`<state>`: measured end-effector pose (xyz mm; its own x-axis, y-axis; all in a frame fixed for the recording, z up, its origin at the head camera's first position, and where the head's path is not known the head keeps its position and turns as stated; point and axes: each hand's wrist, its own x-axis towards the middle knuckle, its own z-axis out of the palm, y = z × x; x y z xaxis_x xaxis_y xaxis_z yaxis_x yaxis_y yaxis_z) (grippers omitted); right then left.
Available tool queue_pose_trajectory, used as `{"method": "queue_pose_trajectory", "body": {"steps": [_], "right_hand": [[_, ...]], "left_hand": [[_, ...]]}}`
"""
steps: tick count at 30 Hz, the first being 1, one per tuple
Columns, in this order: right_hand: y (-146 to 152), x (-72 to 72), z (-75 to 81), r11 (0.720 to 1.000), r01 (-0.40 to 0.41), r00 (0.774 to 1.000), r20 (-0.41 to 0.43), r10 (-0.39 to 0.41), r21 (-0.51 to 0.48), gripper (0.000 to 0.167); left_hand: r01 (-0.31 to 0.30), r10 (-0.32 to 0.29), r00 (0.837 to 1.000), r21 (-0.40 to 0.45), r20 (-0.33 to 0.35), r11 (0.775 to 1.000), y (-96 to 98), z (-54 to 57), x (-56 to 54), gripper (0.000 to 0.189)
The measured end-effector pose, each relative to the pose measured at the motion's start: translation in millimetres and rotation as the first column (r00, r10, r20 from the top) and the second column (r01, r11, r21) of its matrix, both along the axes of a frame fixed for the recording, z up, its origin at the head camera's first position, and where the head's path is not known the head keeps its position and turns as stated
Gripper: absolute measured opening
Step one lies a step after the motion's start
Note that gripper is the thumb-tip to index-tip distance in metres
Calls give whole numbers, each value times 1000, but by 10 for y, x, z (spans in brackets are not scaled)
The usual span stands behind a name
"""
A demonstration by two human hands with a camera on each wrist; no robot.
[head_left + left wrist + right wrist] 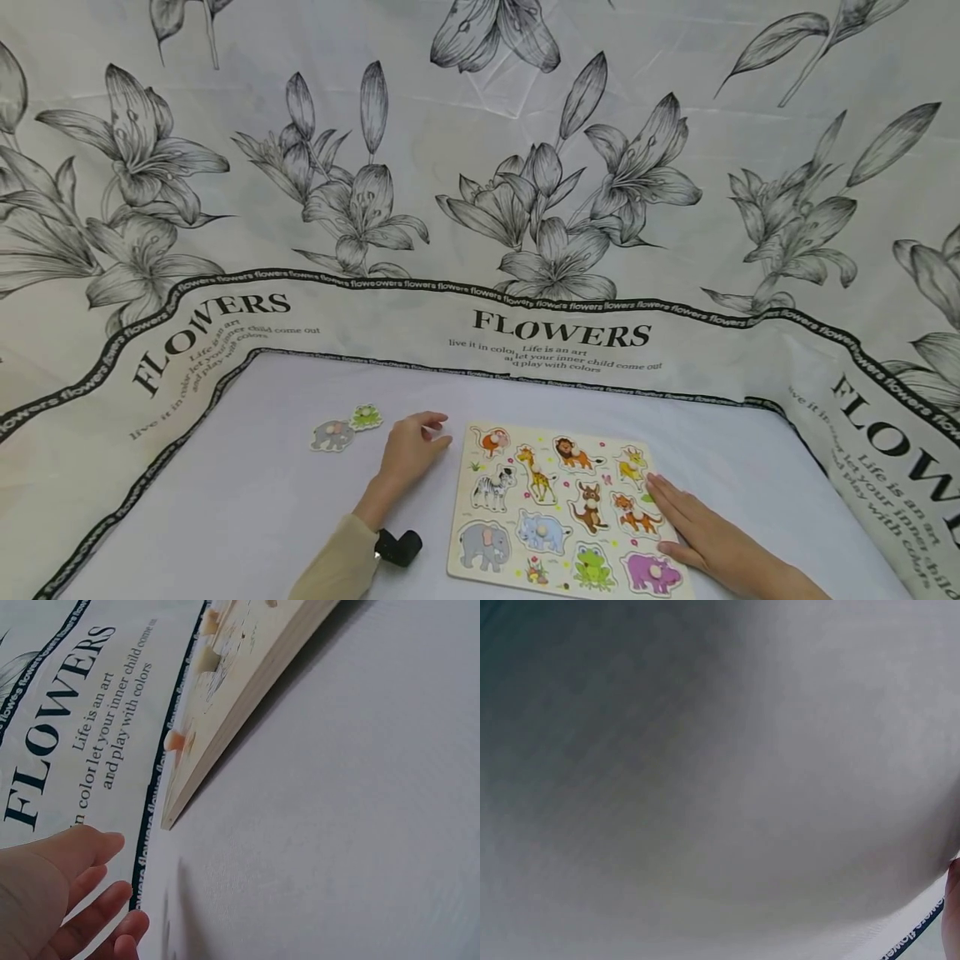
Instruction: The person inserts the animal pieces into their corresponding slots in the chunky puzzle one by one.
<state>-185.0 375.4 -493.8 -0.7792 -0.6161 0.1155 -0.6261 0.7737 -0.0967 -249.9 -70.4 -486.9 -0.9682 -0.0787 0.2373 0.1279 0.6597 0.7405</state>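
A wooden animal puzzle board lies on the white cloth. Knobbed pieces sit in it, among them a giraffe, a lion and a purple hippo. No knobs show on its elephant picture or frog picture. My left hand is just left of the board, fingers loosely bent around nothing. Farther left lie a loose elephant piece and frog piece. My right hand rests along the board's right edge, fingers extended; the right wrist view catches only a fingertip.
Behind the table surface rises a white cloth printed with lilies and lettering. A black strap device is on the left wrist. In the left wrist view, the board's side edge slants up from the white cloth.
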Motion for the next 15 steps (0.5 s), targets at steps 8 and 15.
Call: {"method": "queue_pose_trajectory", "body": {"steps": [8, 15], "right_hand": [[-3, -9, -23, 1000, -16, 999, -44, 15, -19, 71], [19, -17, -40, 999, -20, 998, -59, 19, -29, 72]], "left_hand": [[-47, 46, 999, 30, 6, 998, -183, 67, -18, 27], [-40, 40, 999, 79, -1, 996, -310, 168, -45, 29]]}}
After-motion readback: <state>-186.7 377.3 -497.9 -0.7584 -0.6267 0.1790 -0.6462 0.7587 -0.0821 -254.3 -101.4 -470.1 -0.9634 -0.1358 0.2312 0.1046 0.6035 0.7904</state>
